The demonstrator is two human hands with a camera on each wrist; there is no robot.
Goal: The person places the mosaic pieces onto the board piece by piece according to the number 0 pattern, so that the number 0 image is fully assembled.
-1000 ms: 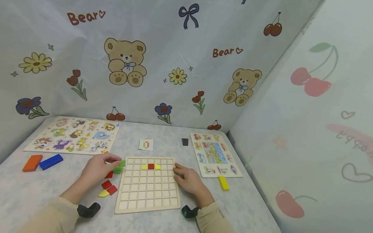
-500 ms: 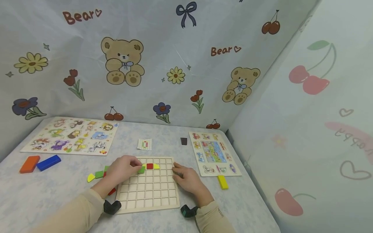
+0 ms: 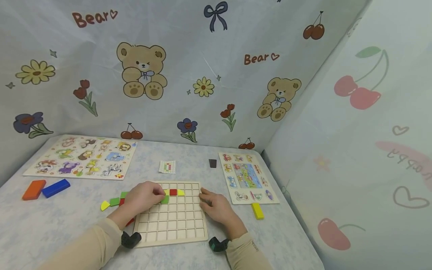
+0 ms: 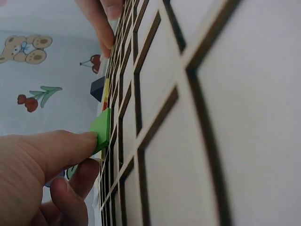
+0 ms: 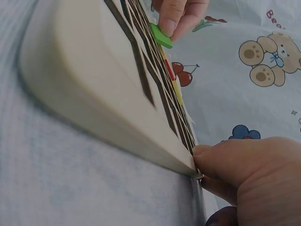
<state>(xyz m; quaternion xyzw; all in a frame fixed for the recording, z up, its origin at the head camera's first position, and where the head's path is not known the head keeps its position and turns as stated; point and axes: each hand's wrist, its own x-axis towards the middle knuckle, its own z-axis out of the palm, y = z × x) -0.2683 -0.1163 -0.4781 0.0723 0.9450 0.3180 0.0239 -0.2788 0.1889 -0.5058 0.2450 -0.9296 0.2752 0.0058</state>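
My left hand (image 3: 143, 197) pinches a green square tile (image 3: 165, 199) between thumb and finger, over the upper left of a wooden grid board (image 3: 177, 226). The left wrist view shows this green tile (image 4: 102, 131) tilted against the grid. In one row of the board sit a red square tile (image 3: 173, 192) and a yellow curved tile (image 3: 181, 192); another yellow piece is partly hidden by the left fingers. My right hand (image 3: 219, 210) grips the board's right edge, thumb (image 5: 211, 157) on the rim.
Loose tiles lie left of the board: a yellow one (image 3: 105, 206), green ones (image 3: 115, 201) and partly hidden red ones. A small pattern card (image 3: 167, 167) lies behind. Animal puzzle (image 3: 84, 157), orange block (image 3: 33, 190), blue block (image 3: 56, 188), second puzzle (image 3: 248, 178) and yellow block (image 3: 257, 211) surround.
My left hand has carried the green tile rightward from the loose pile onto the board, then shifted it slightly downward. My right hand stays at the board's right edge.
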